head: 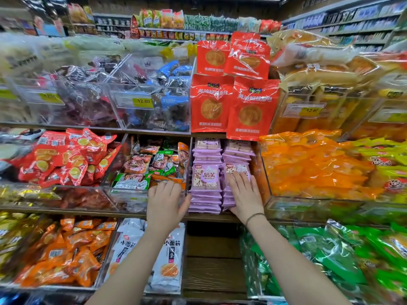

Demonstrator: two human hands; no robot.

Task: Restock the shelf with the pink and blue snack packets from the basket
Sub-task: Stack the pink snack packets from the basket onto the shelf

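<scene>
Pink packets (206,179) sit in two neat stacks at centre frame, in the middle shelf (66,211) compartment. They're probably light, with slick soft film and crushable contents, so best taken by the stack's sides, a few at once. Right hand (244,192) lies flat on the right stack, fingers straight, pressing rather than gripping. Left hand (166,201) is also released, fingers straight, just beside the left stack. Red packs (229,104) are directly above. No basket in view.

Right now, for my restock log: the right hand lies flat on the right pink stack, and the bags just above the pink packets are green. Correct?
Not quite. The bags just above the pink packets are red, not green; the head view shows it. The right hand does lie flat on the right pink stack.
</scene>
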